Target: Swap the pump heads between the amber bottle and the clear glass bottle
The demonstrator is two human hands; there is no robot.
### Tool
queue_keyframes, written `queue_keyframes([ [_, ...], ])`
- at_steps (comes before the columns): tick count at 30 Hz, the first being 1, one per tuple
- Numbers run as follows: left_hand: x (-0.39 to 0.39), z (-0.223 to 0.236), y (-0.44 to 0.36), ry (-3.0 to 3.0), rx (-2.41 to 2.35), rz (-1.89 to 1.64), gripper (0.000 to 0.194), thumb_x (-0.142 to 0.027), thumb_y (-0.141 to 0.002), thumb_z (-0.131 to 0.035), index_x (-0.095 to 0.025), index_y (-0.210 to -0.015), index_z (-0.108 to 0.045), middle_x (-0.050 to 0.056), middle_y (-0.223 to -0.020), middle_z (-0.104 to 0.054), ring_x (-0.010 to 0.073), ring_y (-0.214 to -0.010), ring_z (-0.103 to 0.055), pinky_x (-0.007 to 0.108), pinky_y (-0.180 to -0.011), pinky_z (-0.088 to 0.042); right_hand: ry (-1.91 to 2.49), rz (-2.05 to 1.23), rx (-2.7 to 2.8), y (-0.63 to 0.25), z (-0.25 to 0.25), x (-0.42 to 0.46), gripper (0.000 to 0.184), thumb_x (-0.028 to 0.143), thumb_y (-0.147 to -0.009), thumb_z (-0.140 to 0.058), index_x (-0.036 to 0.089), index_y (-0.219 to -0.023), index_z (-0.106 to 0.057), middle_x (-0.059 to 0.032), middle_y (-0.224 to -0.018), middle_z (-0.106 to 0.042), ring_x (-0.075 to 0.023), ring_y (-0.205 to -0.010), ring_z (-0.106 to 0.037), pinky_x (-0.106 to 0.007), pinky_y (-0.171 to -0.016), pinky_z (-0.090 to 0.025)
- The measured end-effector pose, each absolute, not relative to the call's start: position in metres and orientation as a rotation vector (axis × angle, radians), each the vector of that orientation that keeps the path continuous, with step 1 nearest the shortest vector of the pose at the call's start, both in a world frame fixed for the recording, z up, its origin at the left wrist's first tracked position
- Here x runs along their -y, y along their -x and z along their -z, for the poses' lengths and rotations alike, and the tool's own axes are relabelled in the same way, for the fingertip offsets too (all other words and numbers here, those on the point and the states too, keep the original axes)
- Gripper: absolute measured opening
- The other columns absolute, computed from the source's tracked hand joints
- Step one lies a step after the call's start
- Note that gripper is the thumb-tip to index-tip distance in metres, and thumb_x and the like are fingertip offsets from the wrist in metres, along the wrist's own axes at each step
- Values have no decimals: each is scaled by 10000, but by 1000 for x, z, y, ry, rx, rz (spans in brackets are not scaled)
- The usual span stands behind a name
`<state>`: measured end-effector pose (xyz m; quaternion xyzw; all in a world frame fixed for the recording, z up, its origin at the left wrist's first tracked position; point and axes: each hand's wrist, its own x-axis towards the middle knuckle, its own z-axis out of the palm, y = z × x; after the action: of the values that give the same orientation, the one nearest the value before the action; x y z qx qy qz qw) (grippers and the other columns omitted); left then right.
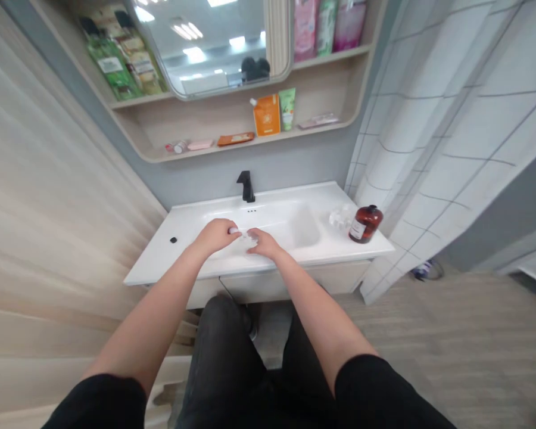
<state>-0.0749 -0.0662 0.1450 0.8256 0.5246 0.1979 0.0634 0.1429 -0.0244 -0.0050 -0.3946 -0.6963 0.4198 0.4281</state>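
Over the front of the white sink basin [304,229], my two hands are close together. My left hand [218,234] is closed, with a small whitish piece [234,230] between thumb and fingers; its kind is too small to make out. My right hand [264,243] curls its fingers around a small clear item [250,241], which looks like see-through plastic or glass. The two held things nearly meet, and I cannot tell whether they touch.
A black faucet [246,187] stands behind the basin. On the right counter are an amber bottle [365,224] and some clear crumpled-looking material [339,218]. A small black piece [173,240] lies on the left. Above hangs a shelf with an orange pouch [267,115] and a mirror [214,44].
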Motion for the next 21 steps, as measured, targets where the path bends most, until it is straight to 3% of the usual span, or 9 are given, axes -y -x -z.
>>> queue_keyframes([
  [4, 60, -127, 72, -2406, -1599, -686, 260, -489, -907, -762, -250, -905, -865, 84, -820, -799, 282, -765, -712, 379, -781, -523, 942, -1063, 1732, -143, 3, 27, 722, 266, -564, -1035, 256, -1236, -770, -52, -1249, -798, -254, -1113, -740, -432, -1079, -586],
  [7, 57, -100, 74, -2207, -1589, -813, 282, -526, -849, -835, -253, -916, -817, 46, -755, -762, 251, -697, -701, 354, -723, -519, 917, -1114, 1726, -144, 3, 26, 723, 320, -594, -1038, 260, -1261, -764, -60, -1246, -800, -250, -1093, -744, -404, -1002, -609],
  [10, 55, -69, 71, -1920, -1593, -938, 373, -574, -793, -867, -250, -928, -743, 1, -716, -708, 223, -631, -673, 336, -669, -512, 954, -1106, 1753, -145, 4, 22, 750, 289, -568, -1044, 258, -1263, -766, -67, -1256, -801, -276, -1125, -753, -427, -1018, -609],
  [17, 45, -18, 58, -1711, -1572, -1197, 363, -593, -851, -770, -240, -790, -712, 20, -781, -711, 230, -819, -663, 368, -842, -559, 1070, -1035, 1797, -150, 7, 17, 696, 249, -579, -1035, 248, -1222, -769, -48, -1138, -806, -296, -1115, -770, -461, -1075, -594],
  [21, 40, -4, 60, -1551, -1431, -1268, 382, -549, -823, -811, -233, -1029, -752, 46, -928, -783, 238, -909, -727, 381, -880, -600, 1116, -1053, 1759, -148, 6, 16, 647, 258, -586, -1031, 257, -1176, -765, -18, -1070, -796, -268, -1053, -765, -439, -1043, -600],
])
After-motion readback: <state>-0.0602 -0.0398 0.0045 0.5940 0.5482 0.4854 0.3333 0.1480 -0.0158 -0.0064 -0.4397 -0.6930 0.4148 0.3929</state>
